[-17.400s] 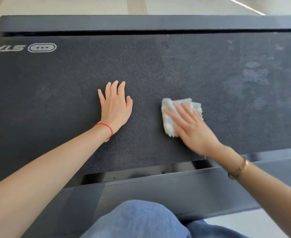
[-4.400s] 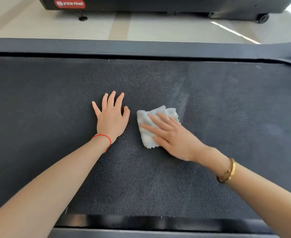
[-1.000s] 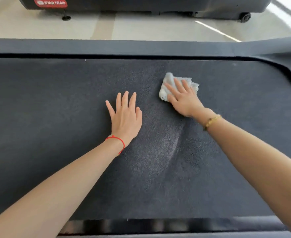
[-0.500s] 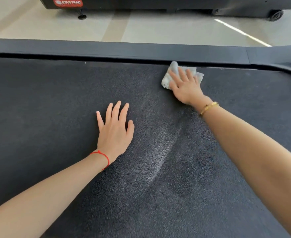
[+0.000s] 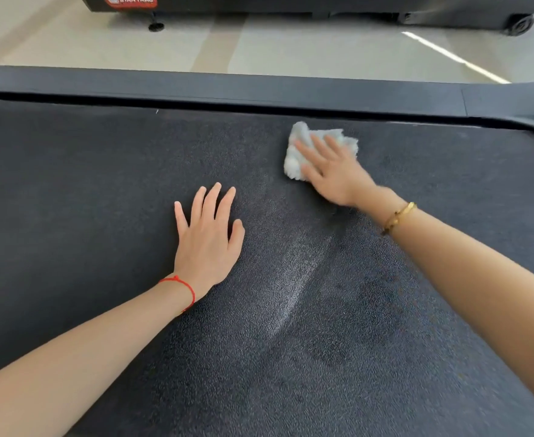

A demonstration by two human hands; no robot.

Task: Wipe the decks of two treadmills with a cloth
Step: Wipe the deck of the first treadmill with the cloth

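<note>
Head view, looking down over a dark, textured treadmill deck [image 5: 70, 190] that fills most of the frame.

Right hand [image 5: 335, 175]: palm down on a crumpled white cloth [image 5: 294, 152], fingers [image 5: 317, 146] spread flat across its top. They press the cloth against the deck rather than curl round it; no pinch or closed grip is visible. The hand is motion-blurred. The cloth lies on the far part of the deck, near the dark side rail [image 5: 259, 89] but not touching it, with its far and left edges showing beyond the fingertips. A gold bracelet [image 5: 398, 216] sits on the right wrist.

Left hand [image 5: 208, 238]: empty, laid flat on the deck, fingers extended and slightly fanned, thumb out to the right. It lies nearer the camera than the cloth and to its left, well apart from it. A red string [image 5: 180, 285] circles the left wrist.

Deck surface: a pale curved streak [image 5: 297, 285] runs between the two forearms, from nearer the camera up toward the cloth.

Beyond the rail: light floor [image 5: 290, 42], then the base of a second treadmill [image 5: 290, 3] carrying a red "STAR TRAC" label [image 5: 131, 0], a foot at left and a wheel [image 5: 519, 24] at right.
</note>
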